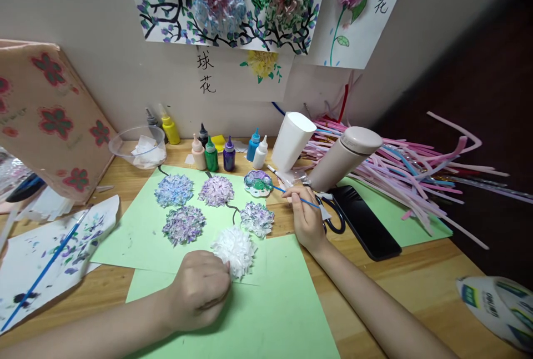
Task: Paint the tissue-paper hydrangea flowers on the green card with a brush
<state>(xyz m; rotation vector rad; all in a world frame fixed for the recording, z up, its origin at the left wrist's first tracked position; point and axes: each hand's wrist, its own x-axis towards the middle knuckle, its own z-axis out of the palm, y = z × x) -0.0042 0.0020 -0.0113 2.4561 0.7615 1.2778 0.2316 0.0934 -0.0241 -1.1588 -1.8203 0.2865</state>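
Observation:
My right hand (307,215) grips a thin blue paintbrush (308,202), its tip in the green paint of a small flower-shaped palette (257,184) smeared with purple and green. Fingers curled, my left hand (203,290) rests on green paper (266,325) against the lower left edge of a white ruffled paper flower (235,252); whether it pinches a petal is hidden. Beyond it lie painted paper flowers, among them a blue one (174,189), a pale purple one (216,190), a darker purple one (184,225) and a grey-purple one (257,219).
Several paint bottles (211,154) stand behind the palette. A white cup (293,139), a grey tumbler (346,158), scissors (335,214) and a black phone (366,222) are to the right, before pink pipe cleaners (410,181). Another brush (44,271) lies on stained paper (100,225) at left.

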